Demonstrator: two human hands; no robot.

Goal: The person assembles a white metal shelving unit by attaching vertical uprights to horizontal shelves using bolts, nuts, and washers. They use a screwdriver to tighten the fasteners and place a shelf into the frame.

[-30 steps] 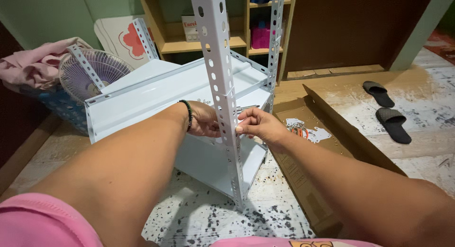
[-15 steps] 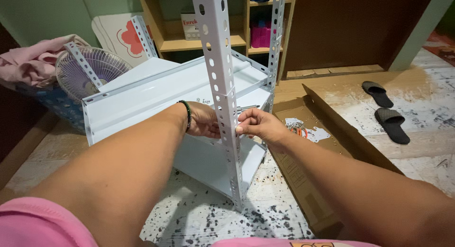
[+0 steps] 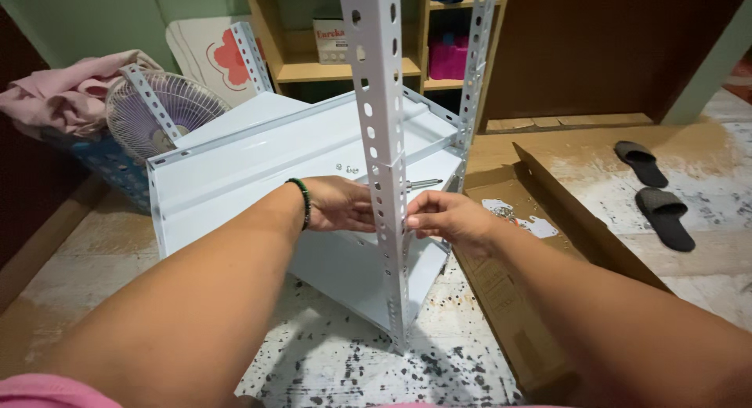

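Note:
A white metal shelving rack stands in front of me, with a slotted upright post nearest the camera. My left hand, a dark bead bracelet on its wrist, reaches behind the post at the shelf's corner. My right hand pinches the post's right edge at the same height, fingers closed on something too small to make out. A screwdriver and a few loose screws lie on the shelf just behind my hands.
An open flat cardboard box lies on the floor to the right. Two dark slippers sit beyond it. A fan and a pile of pink cloth are at left; a wooden bookcase stands behind the rack.
The view has shifted slightly, so everything sits a bit further right. My right hand has slid lower on the post; my left hand stays behind it.

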